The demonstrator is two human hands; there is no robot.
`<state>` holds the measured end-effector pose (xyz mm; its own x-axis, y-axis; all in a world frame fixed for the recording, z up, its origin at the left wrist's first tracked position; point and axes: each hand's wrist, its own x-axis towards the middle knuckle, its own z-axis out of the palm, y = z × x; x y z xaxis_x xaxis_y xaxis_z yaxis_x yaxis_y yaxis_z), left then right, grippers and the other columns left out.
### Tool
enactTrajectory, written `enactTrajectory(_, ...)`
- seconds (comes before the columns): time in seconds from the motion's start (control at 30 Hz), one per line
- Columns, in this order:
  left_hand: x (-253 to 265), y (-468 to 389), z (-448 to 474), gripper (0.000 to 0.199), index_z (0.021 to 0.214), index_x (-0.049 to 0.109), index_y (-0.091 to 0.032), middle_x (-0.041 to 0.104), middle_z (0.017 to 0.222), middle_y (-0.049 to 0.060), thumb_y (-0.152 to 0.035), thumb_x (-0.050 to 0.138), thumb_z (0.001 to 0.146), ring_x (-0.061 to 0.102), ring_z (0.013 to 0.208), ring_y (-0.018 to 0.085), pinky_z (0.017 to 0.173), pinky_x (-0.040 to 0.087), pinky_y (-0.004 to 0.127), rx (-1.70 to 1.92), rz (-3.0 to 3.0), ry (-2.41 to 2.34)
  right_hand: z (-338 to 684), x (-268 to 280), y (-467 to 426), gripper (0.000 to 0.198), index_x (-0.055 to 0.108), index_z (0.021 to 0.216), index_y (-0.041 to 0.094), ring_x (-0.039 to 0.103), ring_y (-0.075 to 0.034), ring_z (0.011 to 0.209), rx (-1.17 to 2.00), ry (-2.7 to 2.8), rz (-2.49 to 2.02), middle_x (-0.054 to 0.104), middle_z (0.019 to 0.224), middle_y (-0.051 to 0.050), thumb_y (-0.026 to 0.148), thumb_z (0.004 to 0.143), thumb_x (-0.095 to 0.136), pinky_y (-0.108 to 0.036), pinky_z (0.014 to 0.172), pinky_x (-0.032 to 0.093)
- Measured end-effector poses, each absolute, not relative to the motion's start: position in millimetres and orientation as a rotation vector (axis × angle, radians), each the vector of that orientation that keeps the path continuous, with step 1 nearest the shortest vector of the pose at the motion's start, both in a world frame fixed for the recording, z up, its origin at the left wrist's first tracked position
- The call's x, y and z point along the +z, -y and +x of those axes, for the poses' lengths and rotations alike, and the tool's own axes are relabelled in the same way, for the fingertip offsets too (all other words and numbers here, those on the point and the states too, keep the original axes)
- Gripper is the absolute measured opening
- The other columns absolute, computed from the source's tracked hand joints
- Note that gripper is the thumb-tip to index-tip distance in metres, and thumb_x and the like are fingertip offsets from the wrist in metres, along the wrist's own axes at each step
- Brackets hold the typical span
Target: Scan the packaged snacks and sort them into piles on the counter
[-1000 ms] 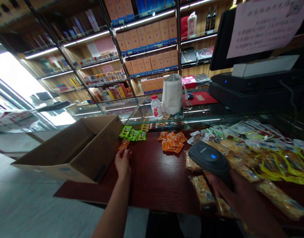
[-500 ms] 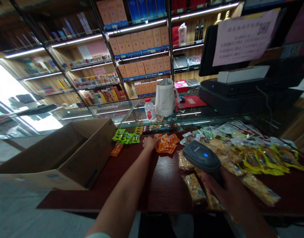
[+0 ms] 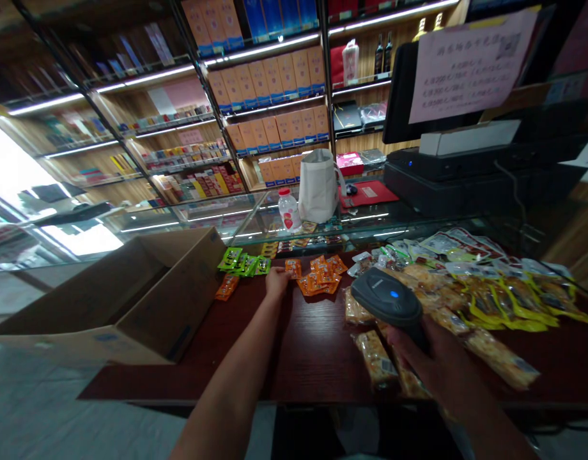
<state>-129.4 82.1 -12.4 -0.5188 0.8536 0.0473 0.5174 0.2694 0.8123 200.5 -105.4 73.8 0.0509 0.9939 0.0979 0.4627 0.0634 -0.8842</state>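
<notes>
Glossy dark red-brown counter [image 3: 317, 358] up close. Nearest on it, to the right: clear-wrapped baked snacks [image 3: 376, 359], lying below and around the right hand [image 3: 435, 358]. Held over them: grey barcode scanner [image 3: 387, 297], blue light on, with fingers wrapped firmly round the handle. Looks rigid, moderately light, probably easy to grip; best taken by that handle, clear of the nose. Over on the left: cardboard box [image 3: 167, 310], overhanging the counter edge. A bit farther out, at full stretch: left hand [image 3: 276, 282] at an orange sachet [image 3: 293, 269], with fingertips on its left edge; too small to tell whether pinched tight or merely touching. Located just left of the orange sachet pile [image 3: 321, 279], right of the green sachets [image 3: 246, 264]. Should be very light, soft, slightly slick on the film; no making out the contents, so go easy on squeezing. Best grabbed by a flat edge or corner between thumb and finger, not by the bulge. Close to the green ones, beside the box: more orange packaging [image 3: 227, 287]. Beyond, on glass: red-capped bottle [image 3: 288, 211] next to white bag [image 3: 317, 185]. Off right: monitor [image 3: 399, 96] with pink notice [image 3: 466, 70]. Farthest back: lit shelves stacked with tan-and-blue boxes [image 3: 270, 80].
</notes>
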Motion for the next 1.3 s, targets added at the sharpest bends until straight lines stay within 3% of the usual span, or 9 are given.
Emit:
enactTrajectory(0.13, -8, -53, -124, 0.045, 0.085, 0.063, -0.014, 0.069, 0.077, 0.007, -0.05, 0.082, 0.066, 0.067, 0.071, 0.018, 0.068, 0.053, 0.03, 1.394, 1.082, -1.897, 200, 72, 104, 0.039, 0.066, 0.074, 0.024, 0.061, -0.023, 0.055, 0.862, 1.53, -1.463, 0.063, 0.052, 0.0, 0.061, 0.082, 0.059, -0.031, 0.054, 0.044)
enactTrajectory(0.3, -4, -5, -96, 0.055, 0.09, 0.056, -0.019, 0.066, 0.089, 0.002, -0.064, 0.075, 0.066, 0.067, 0.069, 0.014, 0.055, 0.053, 0.023, 1.597, 1.004, -1.618, 198, 71, 100, 0.038, 0.062, 0.071, 0.024, 0.056, -0.02, 0.052, 0.889, 1.543, -1.427, 0.062, 0.054, 0.0, 0.061, 0.082, 0.059, -0.031, 0.053, 0.043)
enactTrajectory(0.43, 7, 28, -67, 0.051, 0.096, 0.054, -0.02, 0.066, 0.092, 0.0, -0.058, 0.078, 0.07, 0.07, 0.067, 0.015, 0.05, 0.055, 0.024, 1.649, 0.971, -1.373, 194, 69, 99, 0.039, 0.069, 0.085, 0.022, 0.056, -0.02, 0.051, 0.906, 1.568, -1.379, 0.062, 0.054, 0.001, 0.06, 0.084, 0.061, -0.031, 0.052, 0.045)
enactTrajectory(0.6, 23, 49, -46, 0.044, 0.087, 0.061, -0.015, 0.071, 0.084, 0.002, -0.044, 0.086, 0.066, 0.072, 0.069, 0.015, 0.066, 0.061, 0.028, 1.611, 0.877, -1.308, 190, 61, 101, 0.042, 0.074, 0.099, 0.021, 0.059, -0.021, 0.048, 0.907, 1.561, -1.367, 0.064, 0.052, 0.001, 0.058, 0.084, 0.062, -0.029, 0.047, 0.046)
enactTrajectory(0.77, 27, 53, -38, 0.042, 0.088, 0.067, -0.014, 0.075, 0.082, 0.004, -0.036, 0.089, 0.061, 0.072, 0.072, 0.016, 0.073, 0.06, 0.029, 1.62, 0.847, -1.271, 187, 59, 102, 0.044, 0.073, 0.094, 0.02, 0.058, -0.02, 0.048, 0.895, 1.591, -1.358, 0.064, 0.053, 0.0, 0.061, 0.084, 0.062, -0.029, 0.047, 0.045)
enactTrajectory(0.97, 25, 52, -31, 0.032, 0.084, 0.066, -0.015, 0.073, 0.071, 0.002, -0.032, 0.085, 0.065, 0.069, 0.062, 0.014, 0.065, 0.056, 0.025, 1.653, 0.951, -1.332, 186, 64, 106, 0.046, 0.071, 0.093, 0.02, 0.058, -0.02, 0.049, 0.976, 1.544, -1.36, 0.063, 0.054, 0.0, 0.063, 0.084, 0.061, -0.029, 0.047, 0.044)
enactTrajectory(1.3, 34, 54, -24, 0.023, 0.085, 0.067, -0.017, 0.072, 0.069, 0.0, -0.029, 0.079, 0.07, 0.07, 0.064, 0.016, 0.062, 0.053, 0.024, 1.649, 1.052, -1.473, 185, 75, 107, 0.042, 0.072, 0.087, 0.02, 0.058, -0.02, 0.048, 0.971, 1.605, -1.385, 0.064, 0.052, 0.0, 0.061, 0.084, 0.061, -0.029, 0.047, 0.043)
